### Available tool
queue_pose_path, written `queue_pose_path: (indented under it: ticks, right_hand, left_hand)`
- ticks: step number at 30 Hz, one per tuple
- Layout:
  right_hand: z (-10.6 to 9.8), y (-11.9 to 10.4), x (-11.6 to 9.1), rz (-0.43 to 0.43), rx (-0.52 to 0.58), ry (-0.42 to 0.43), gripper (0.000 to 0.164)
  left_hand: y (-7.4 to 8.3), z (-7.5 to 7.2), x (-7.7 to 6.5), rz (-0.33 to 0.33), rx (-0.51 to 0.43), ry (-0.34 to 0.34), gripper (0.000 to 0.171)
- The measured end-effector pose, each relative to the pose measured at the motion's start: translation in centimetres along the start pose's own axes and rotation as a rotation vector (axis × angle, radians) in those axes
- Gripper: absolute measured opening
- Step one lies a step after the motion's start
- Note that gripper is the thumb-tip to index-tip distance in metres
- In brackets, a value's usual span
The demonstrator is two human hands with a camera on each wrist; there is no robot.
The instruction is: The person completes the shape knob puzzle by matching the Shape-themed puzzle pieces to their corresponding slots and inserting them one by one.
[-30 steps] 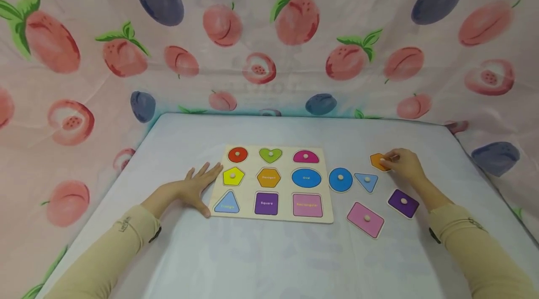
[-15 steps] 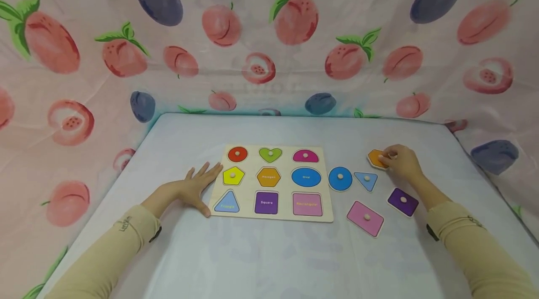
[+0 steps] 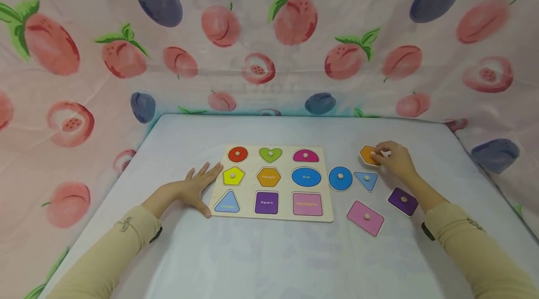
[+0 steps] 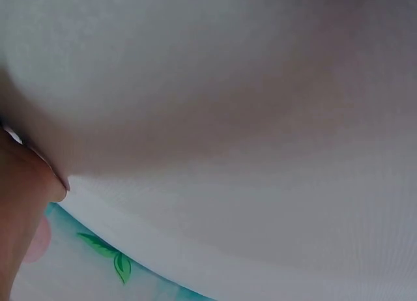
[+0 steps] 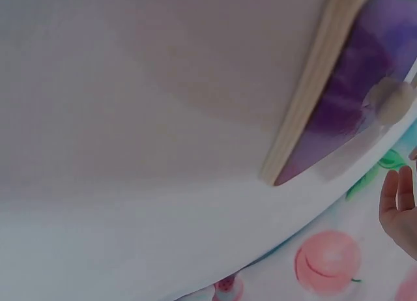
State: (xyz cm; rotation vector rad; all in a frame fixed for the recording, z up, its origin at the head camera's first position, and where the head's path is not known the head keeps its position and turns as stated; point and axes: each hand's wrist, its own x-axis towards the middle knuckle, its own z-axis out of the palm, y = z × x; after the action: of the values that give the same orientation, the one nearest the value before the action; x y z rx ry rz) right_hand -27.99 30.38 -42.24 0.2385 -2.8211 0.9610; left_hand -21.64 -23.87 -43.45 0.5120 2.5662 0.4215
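Note:
My right hand (image 3: 397, 161) pinches the knob of an orange hexagon puzzle piece (image 3: 367, 155), which looks slightly raised and tilted at the right rear. My left hand (image 3: 195, 190) lies with spread fingers against the left edge of a wooden shape puzzle board (image 3: 252, 147). Red circle, green heart, magenta half circle and yellow pentagon pieces sit in the board. Its printed Hexagon spot (image 3: 268, 177), Oval spot (image 3: 306, 177), Triangle, Square and Rectangular spots hold no knobbed piece. In the right wrist view only some fingers (image 5: 397, 193) show; the hexagon is out of sight.
Right of the board lie a round-looking blue piece (image 3: 340, 179), a light blue triangle piece (image 3: 366, 181), a pink rectangle piece (image 3: 365, 218) and a purple square piece (image 3: 403, 201). A white cloth covers the table (image 3: 269, 261); a fruit-print curtain (image 3: 286, 74) hangs behind.
My right hand has moved a little left and away from me with the orange hexagon piece, which has lifted slightly. The left hand and the board have stayed put.

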Motion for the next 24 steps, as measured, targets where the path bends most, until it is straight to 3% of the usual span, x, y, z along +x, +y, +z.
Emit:
queue_pose_path:
  ticks: [4,17,24]
  right_hand:
    - [0.2,-0.6,-0.1,-0.055,0.021,0.029,0.025]
    - [1.2,-2.5,-0.4,-0.091,0.059,-0.025,0.029]
    - [2.0,-4.0,-0.4,-0.145,0.023,-0.022,0.024]
  left_hand:
    - [0.0,0.0,0.0,0.005,-0.009,0.002,0.134]
    - [0.1,0.1,-0.2,0.011,-0.009,0.003,0.133]
    - [0.2,0.1,-0.1,0.013,-0.002,0.002,0.134]
